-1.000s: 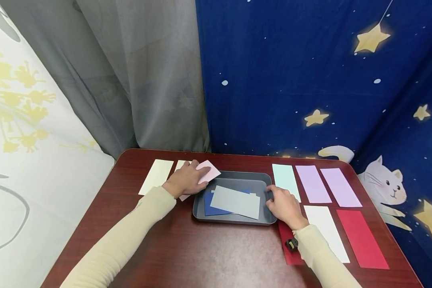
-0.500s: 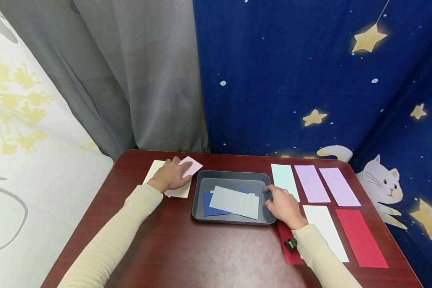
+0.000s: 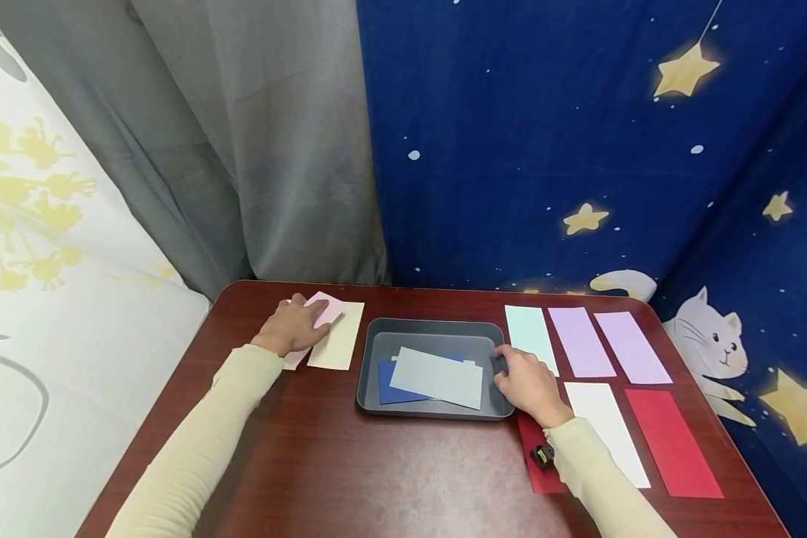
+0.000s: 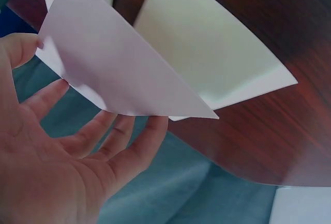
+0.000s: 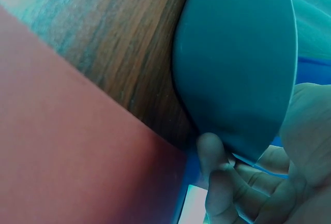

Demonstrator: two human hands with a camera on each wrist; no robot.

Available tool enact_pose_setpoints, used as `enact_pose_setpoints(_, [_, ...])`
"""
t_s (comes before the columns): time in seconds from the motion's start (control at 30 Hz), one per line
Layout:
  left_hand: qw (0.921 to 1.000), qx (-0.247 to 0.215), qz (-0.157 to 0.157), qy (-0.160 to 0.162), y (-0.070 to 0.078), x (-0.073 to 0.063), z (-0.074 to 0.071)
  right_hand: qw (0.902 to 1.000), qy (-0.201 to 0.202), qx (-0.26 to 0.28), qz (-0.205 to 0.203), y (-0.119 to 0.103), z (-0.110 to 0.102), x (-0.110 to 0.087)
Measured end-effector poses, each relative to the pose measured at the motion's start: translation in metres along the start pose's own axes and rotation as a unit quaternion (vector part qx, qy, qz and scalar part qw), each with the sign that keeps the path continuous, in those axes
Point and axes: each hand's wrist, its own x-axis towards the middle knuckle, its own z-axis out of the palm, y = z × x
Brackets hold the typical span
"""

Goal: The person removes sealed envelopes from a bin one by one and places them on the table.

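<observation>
In the head view my left hand holds a pink paper card at the back left of the table. The left wrist view shows its thumb and fingertips at the edges of the card, which bends slightly and overlaps a cream card. Another cream card lies just right of the hand. A grey tray stands in the middle, with a light grey card on top of a blue card inside. My right hand grips the tray's right wall, fingers curled at its rim.
To the right lie a mint card, two lilac cards, a white card and a red card. A second red card lies partly under the right wrist. Curtains hang behind the table's back edge.
My left hand has moved left with the pink card, from the tray's back left corner across the cream cards, uncovering the right one. The right hand has stayed at the tray.
</observation>
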Motion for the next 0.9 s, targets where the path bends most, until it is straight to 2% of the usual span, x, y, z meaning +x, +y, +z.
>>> enact_pose_setpoints(0.53, [0.9973, -0.046, -0.054, -0.019, -0.043, -0.006, 0.002, 1.0, -0.001, -0.003, 0.003, 0.002, 0.002, 0.0])
enact_pose_setpoints(0.9, [0.9945, -0.06, -0.085, -0.014, -0.07, -0.01, 0.004, 1.0, -0.002, -0.003, 0.005, 0.001, 0.002, 0.0])
